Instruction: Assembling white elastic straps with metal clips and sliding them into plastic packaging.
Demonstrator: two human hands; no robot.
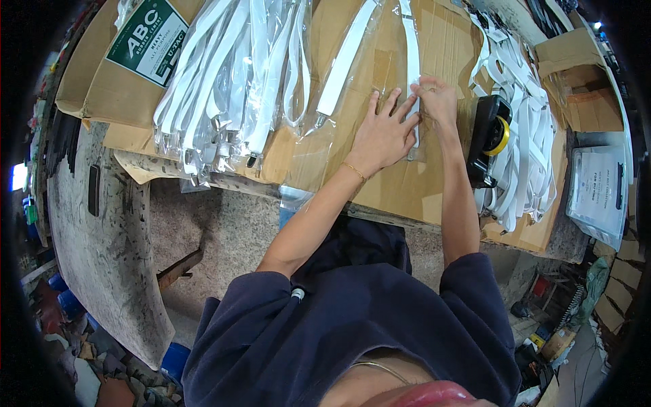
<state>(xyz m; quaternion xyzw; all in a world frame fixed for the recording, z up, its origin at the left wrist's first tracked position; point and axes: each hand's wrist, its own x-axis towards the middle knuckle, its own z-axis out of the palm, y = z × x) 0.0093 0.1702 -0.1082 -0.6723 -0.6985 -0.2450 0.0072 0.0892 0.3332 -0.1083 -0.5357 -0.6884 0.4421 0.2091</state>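
Note:
A white elastic strap (pixel 411 44) lies lengthwise on the cardboard, with clear plastic around it. My left hand (pixel 385 136) rests over its left side with the fingers spread, the fingertips touching the strap and plastic. From the right, my right hand (pixel 439 102) meets it, thumb and fingers pinched together over the strap; what is between them is too small to tell. Left of my left hand lies another white strap (pixel 344 64) in a clear bag, a metal clip (pixel 320 121) at its near end.
Bagged white straps (pixel 234 74) are heaped at the left beside a cardboard box (pixel 102 78). A black tape dispenser (pixel 480 146) with a yellow hub stands right of my right forearm. Loose white straps (pixel 522 146) are piled beyond it, near a clear plastic box (pixel 597 193).

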